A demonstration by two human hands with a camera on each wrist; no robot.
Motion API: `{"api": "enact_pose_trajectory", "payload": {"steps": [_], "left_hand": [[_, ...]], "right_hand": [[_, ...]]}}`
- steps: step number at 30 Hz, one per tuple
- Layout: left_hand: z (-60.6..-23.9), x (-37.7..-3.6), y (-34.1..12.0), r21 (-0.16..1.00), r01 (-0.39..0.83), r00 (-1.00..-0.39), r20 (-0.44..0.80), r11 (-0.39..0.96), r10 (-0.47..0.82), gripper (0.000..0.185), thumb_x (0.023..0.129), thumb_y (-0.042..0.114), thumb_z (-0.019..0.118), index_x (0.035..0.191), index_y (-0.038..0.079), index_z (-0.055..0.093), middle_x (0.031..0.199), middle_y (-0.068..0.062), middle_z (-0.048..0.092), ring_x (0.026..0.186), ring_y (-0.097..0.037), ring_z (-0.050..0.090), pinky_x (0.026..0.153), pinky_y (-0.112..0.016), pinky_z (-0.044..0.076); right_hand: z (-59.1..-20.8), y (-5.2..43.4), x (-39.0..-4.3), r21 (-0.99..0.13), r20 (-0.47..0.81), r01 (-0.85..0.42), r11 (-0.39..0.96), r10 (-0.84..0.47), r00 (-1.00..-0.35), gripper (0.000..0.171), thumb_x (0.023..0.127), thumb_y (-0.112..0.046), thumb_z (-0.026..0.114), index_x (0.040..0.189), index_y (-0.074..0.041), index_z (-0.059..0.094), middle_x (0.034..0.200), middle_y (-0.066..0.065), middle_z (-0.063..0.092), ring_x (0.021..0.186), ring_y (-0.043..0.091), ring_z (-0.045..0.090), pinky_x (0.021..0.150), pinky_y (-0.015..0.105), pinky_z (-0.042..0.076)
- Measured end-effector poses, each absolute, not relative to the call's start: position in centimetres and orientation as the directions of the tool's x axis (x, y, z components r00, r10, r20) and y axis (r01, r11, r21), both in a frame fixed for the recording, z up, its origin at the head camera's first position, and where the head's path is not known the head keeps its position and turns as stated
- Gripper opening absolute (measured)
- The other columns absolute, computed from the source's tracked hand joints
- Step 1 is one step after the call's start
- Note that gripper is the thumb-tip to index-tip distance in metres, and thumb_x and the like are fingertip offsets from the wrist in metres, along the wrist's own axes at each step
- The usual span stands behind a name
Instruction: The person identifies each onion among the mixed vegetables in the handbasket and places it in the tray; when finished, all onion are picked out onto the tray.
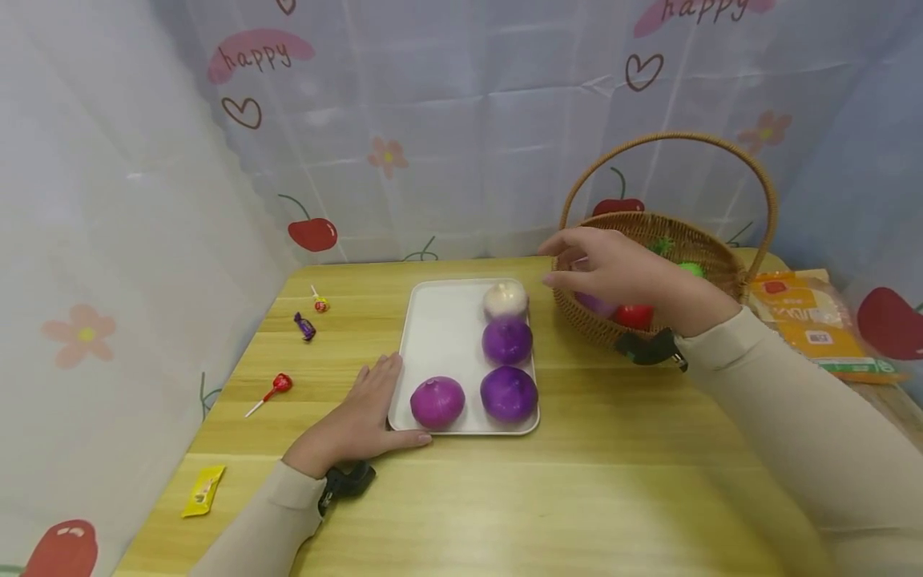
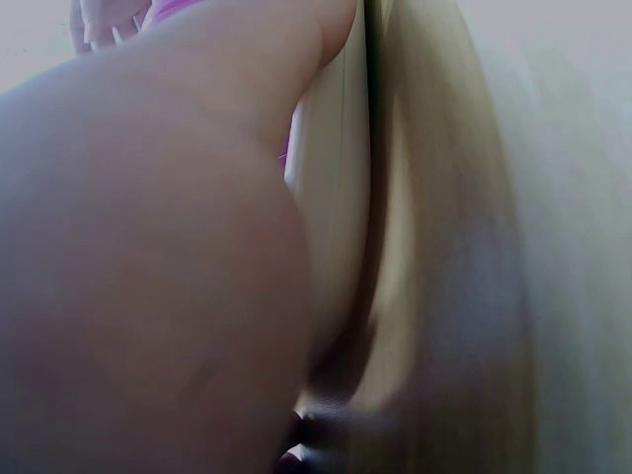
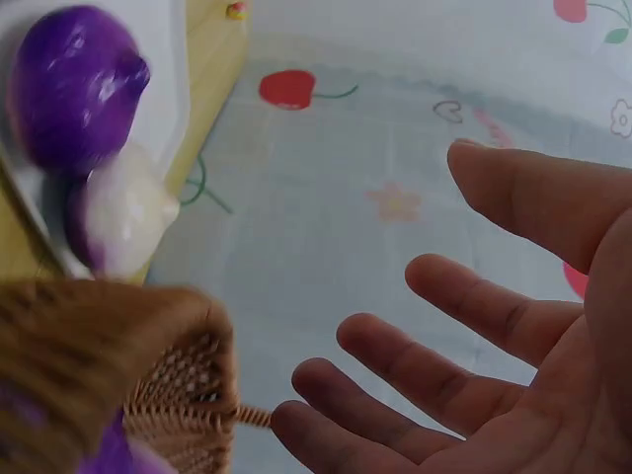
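Observation:
A white tray (image 1: 440, 320) lies on the wooden table with a white onion (image 1: 505, 298), two dark purple onions (image 1: 507, 340) (image 1: 509, 393) and a magenta onion (image 1: 437, 401) on it. My left hand (image 1: 364, 417) rests flat on the table, fingers straight against the tray's near left corner. My right hand (image 1: 613, 268) hovers with relaxed fingers, holding nothing, over the left rim of a wicker basket (image 1: 714, 256). The right wrist view shows the empty palm (image 3: 513, 395), the basket's rim (image 3: 188, 395), a purple onion (image 3: 69, 84) and the white onion (image 3: 118, 212).
The basket holds red (image 1: 634, 315), green (image 1: 691, 269) and purple items. Two lollipops (image 1: 277, 386) (image 1: 320, 303), a purple candy (image 1: 304, 325) and a yellow wrapper (image 1: 204, 490) lie at the table's left. An orange packet (image 1: 811, 320) sits at the right. Curtains surround the table.

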State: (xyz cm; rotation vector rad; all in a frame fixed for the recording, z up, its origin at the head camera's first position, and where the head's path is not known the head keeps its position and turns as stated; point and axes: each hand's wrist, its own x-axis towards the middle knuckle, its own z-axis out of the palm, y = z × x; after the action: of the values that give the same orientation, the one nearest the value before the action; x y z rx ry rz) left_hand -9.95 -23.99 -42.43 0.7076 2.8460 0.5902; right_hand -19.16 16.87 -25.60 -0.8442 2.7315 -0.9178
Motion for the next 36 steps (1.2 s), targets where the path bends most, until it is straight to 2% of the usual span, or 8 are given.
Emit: {"api": "enact_pose_trajectory", "payload": {"steps": [5,9,14,23,32,36], "left_hand": [[-42.3,-10.0,-23.9,0.410,0.414,-0.879,-0.054,0.813,0.474,0.140,0.079,0.086,0.066,0.165,-0.007,0.009,0.172,-0.022,0.009,0.158,-0.039,0.005,0.125,-0.057,0.002],[-42.3,-10.0,-23.9,0.410,0.412,-0.880,-0.053,0.814,0.472,0.139,0.079,0.087,0.066,0.165,-0.007,0.009,0.173,-0.022,0.009,0.158,-0.039,0.006,0.125,-0.057,0.003],[-42.2,-10.0,-23.9,0.416,0.410,-0.880,-0.054,0.812,0.472,0.139,0.079,0.086,0.067,0.165,-0.007,0.010,0.172,-0.022,0.009,0.158,-0.039,0.005,0.125,-0.057,0.002],[-42.3,-10.0,-23.9,0.412,0.412,-0.880,-0.052,0.813,0.472,0.140,0.079,0.087,0.066,0.165,-0.007,0.009,0.172,-0.022,0.009,0.158,-0.039,0.005,0.125,-0.056,0.002],[-42.4,-10.0,-23.9,0.410,0.411,-0.882,-0.048,0.814,0.469,0.140,0.078,0.087,0.067,0.166,-0.006,0.009,0.173,-0.022,0.010,0.158,-0.038,0.005,0.125,-0.057,0.002],[-42.4,-10.1,-23.9,0.407,0.412,-0.882,-0.048,0.816,0.469,0.140,0.079,0.087,0.066,0.166,-0.006,0.009,0.173,-0.022,0.010,0.158,-0.039,0.005,0.125,-0.057,0.002]], "right_hand": [[-25.5,18.3,-20.2,-0.554,0.047,-0.479,0.680,-0.549,-0.834,0.037,0.111,-0.025,0.059,0.142,-0.005,0.060,0.132,0.013,0.066,0.121,0.034,0.064,0.103,0.058,0.049],[-25.4,19.3,-21.0,-0.526,0.019,-0.460,0.716,-0.531,-0.847,0.038,0.112,-0.024,0.056,0.143,-0.003,0.059,0.136,0.017,0.063,0.126,0.038,0.060,0.102,0.060,0.048],[-25.5,20.5,-21.7,-0.525,-0.039,-0.417,0.742,-0.510,-0.859,0.044,0.112,-0.030,0.056,0.146,-0.003,0.056,0.143,0.019,0.059,0.133,0.043,0.053,0.105,0.063,0.045],[-25.8,21.9,-22.7,-0.484,-0.075,-0.403,0.777,-0.496,-0.865,0.053,0.110,-0.039,0.058,0.148,-0.002,0.053,0.145,0.025,0.055,0.133,0.048,0.051,0.105,0.067,0.043],[-26.1,23.2,-23.5,-0.439,-0.101,-0.389,0.810,-0.474,-0.875,0.057,0.109,-0.038,0.060,0.150,0.002,0.050,0.142,0.029,0.057,0.129,0.048,0.053,0.105,0.066,0.042],[-26.4,23.6,-23.8,-0.435,-0.125,-0.377,0.817,-0.470,-0.874,0.064,0.109,-0.044,0.060,0.151,0.004,0.047,0.144,0.031,0.053,0.131,0.050,0.051,0.107,0.067,0.040]]}}
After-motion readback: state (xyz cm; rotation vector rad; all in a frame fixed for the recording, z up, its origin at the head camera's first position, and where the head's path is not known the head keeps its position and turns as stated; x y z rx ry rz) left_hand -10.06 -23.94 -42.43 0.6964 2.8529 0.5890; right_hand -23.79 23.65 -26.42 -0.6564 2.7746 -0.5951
